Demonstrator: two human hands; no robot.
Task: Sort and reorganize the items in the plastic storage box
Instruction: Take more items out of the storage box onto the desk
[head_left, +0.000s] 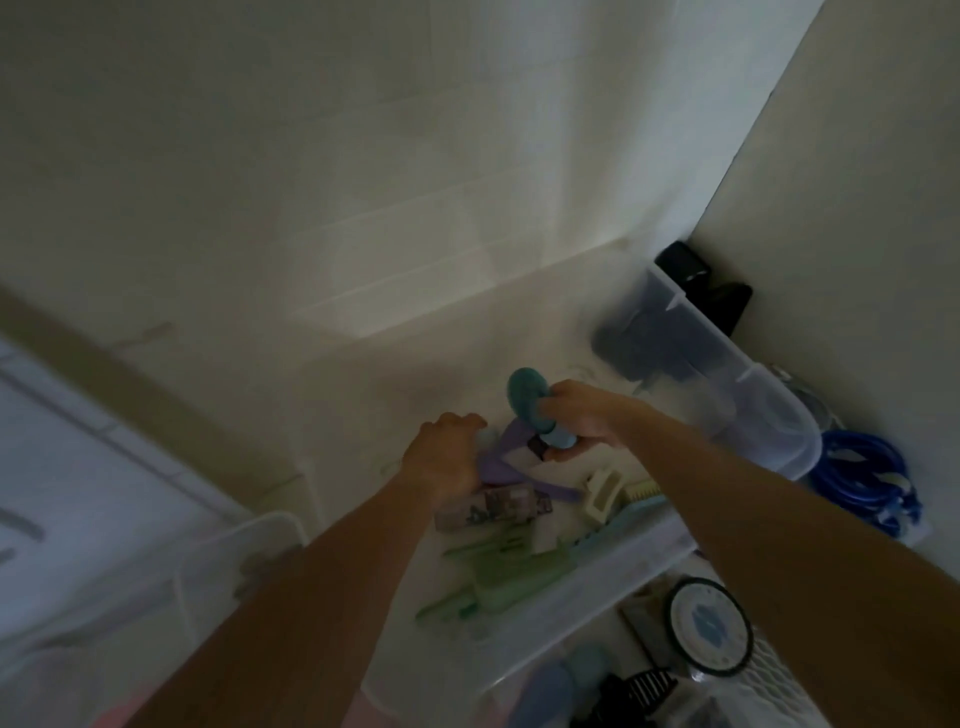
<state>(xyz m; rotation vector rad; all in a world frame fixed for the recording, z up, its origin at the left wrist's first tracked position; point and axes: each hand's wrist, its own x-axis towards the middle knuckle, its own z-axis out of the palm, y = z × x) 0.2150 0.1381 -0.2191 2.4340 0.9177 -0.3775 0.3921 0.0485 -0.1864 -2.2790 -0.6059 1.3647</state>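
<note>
We see a teal brush (525, 397) above a purple hanger-like piece (506, 457). Near them lie pale green combs (498, 571), a cream clip (602, 493) and a light blue comb (618, 525). The box (613, 566) is clear, frosted plastic. Dark, nearly black things (649, 338) show through its far corner. Beside it sits a bright blue coiled cord (865, 475). Lower down, a round tin (709, 626) has a black rim, white face and blue motif, near something black-and-white striped (649, 686). The wall (363, 156) is off-white.

One clear storage box (691, 332), two hands (447, 457), one teal brush (530, 400), one cream clip (602, 493), one blue cable coil (862, 478)
</note>
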